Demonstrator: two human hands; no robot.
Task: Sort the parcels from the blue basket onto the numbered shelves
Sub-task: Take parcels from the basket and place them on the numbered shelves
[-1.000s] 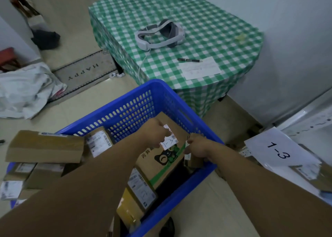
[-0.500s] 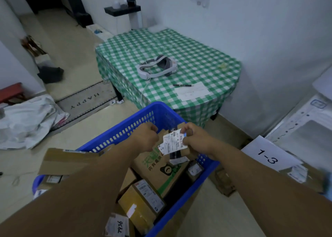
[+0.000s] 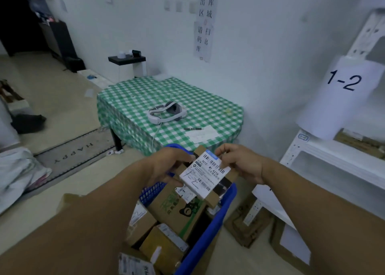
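Rising clear of the blue basket (image 3: 209,236), the small parcel (image 3: 205,174) is now held above the far rim, label up. The left hand (image 3: 166,166) curls round its left edge and the right hand (image 3: 243,162) pinches its right edge. The view has swung up too, bringing the 1-2 sign (image 3: 343,82) on the white shelf (image 3: 333,160) into sight at right. The label's handwriting looks like 1-2, so I judge that shelf is next.
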